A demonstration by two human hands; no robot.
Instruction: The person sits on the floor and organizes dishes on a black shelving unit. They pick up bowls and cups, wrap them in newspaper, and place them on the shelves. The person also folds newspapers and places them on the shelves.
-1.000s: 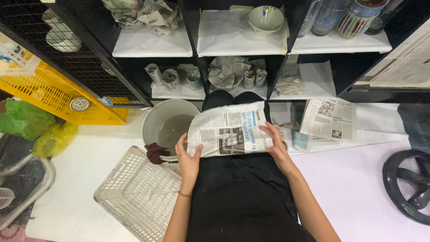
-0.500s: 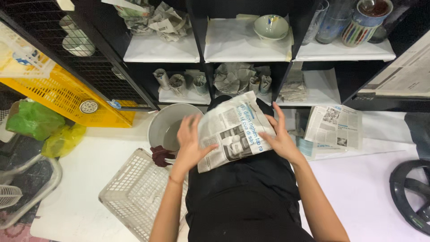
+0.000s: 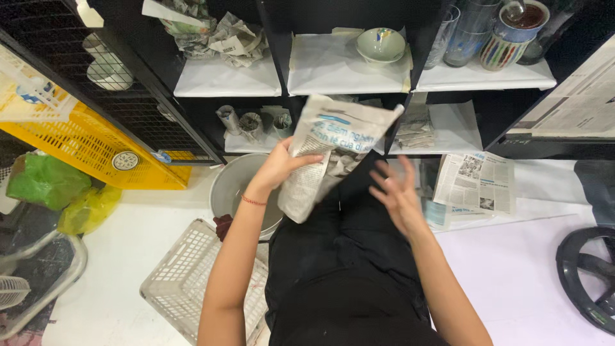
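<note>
Bowl (image 3: 380, 46) alone on white shelf (image 3: 333, 74)

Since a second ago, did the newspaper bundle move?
Yes. The left hand lifted the newspaper bundle off the lap, up toward the black shelf; the right hand let go.

Newspaper bundle (image 3: 327, 154): grey-white wrapped package, blue print, gripped in my left hand (image 3: 278, 166).
Round label (image 3: 125, 161): white disc on the yellow crate (image 3: 77, 141), front edge.

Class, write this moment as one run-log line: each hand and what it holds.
left hand: grips newspaper bundle | right hand: open, empty, above lap | beside: grey bucket, white basket
</note>
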